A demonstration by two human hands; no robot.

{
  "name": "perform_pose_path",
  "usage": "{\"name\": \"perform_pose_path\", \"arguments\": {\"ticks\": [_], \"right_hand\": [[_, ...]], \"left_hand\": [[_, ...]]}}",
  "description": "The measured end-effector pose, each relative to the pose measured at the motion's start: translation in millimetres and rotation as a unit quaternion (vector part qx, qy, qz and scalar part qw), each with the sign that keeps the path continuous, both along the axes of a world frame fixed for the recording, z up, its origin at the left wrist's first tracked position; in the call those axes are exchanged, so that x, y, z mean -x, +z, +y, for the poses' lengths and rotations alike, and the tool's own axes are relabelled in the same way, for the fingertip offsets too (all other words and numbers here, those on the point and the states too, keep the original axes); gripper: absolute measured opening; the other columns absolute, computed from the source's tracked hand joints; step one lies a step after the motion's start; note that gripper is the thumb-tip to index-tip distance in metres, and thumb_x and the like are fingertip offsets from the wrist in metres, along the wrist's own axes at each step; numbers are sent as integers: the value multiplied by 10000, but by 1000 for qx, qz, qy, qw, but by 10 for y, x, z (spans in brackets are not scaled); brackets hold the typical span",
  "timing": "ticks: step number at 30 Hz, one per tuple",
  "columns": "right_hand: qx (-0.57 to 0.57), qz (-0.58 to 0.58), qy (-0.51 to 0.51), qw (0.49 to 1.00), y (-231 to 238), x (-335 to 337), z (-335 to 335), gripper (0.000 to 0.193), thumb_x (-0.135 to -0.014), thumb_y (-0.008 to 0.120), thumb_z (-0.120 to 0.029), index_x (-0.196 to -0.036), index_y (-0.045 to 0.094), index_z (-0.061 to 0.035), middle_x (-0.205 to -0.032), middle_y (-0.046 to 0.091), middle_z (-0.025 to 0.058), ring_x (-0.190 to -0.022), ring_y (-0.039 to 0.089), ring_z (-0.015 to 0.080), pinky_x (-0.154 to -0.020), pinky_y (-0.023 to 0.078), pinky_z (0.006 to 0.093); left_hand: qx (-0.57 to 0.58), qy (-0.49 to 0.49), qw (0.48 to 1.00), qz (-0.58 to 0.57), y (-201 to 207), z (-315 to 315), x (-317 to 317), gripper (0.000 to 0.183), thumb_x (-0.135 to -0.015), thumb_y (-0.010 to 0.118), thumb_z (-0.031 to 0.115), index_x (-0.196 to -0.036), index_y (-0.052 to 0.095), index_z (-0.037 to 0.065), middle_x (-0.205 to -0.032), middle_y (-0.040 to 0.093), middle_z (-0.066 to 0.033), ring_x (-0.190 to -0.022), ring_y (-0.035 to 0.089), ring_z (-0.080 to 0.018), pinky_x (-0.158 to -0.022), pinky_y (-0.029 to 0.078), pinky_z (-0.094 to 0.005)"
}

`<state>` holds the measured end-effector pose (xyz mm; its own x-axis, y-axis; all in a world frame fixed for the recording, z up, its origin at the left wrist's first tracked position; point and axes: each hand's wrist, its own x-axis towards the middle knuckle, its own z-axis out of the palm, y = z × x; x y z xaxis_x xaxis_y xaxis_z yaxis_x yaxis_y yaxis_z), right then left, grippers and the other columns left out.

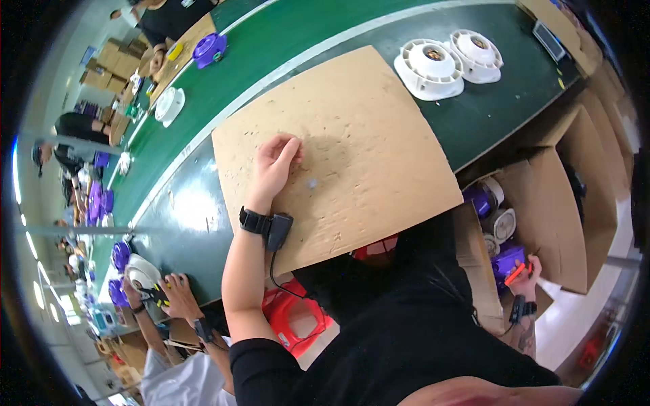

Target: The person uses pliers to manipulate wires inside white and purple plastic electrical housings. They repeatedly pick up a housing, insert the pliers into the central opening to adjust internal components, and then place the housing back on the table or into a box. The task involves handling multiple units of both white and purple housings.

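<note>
My left hand point(276, 161) is over a brown cardboard sheet point(386, 149) that covers the middle of the bench. Its fingers are curled into a loose fist and I see nothing in them. At the right, my right hand point(529, 276) grips a slim orange-red tool point(515, 273), whose exact kind I cannot make out. This hand is at an open cardboard box point(538, 216), beside a purple housing point(506, 260) inside it. Other purple and white round parts point(503, 225) lie in the same box.
Two white round housings point(430, 68) with copper-coloured centres stand on the bench beyond the sheet. A green conveyor point(271, 51) carries purple and white housings. At the lower left, a co-worker's hands point(177, 296) handle a white housing with a black-and-yellow tool. A red stool point(288, 318) is under the bench.
</note>
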<state>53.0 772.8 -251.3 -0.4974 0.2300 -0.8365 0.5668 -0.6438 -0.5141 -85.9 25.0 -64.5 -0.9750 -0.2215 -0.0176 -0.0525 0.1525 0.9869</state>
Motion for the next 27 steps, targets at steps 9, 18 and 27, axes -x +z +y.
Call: {"name": "perform_pose_path", "arguments": {"ticks": [9, 18, 27], "right_hand": [[0, 511, 222, 831, 2396, 1499, -1700, 858, -710, 683, -435, -1398, 481, 36, -1397, 500, 114, -906, 504, 211, -892, 410, 405], [244, 413, 455, 750, 2608, 2439, -4317, 867, -676, 692, -463, -1359, 531, 47, -1313, 592, 123, -931, 573, 235, -911, 439, 458], [375, 378, 568, 628, 2259, 3143, -5598, 587, -817, 627, -310, -1282, 576, 46, -1255, 638, 157, -1003, 627, 266, -953, 463, 415]], "left_hand": [[-31, 41, 997, 52, 23, 26, -11, 228, -1033, 629, 222, -1011, 688, 3, -873, 699, -23, -787, 674, -97, -712, 559, -252], [-391, -188, 900, 48, 46, 34, -78, 510, -1091, 508, 353, -1488, 466, 35, -1344, 623, -109, -1194, 643, -220, -1020, 537, -382], [-350, 89, 927, 104, 130, -261, 15, 452, -1017, 660, 211, -1387, 473, 28, -1278, 622, -108, -1174, 639, -213, -996, 553, -381]]}}
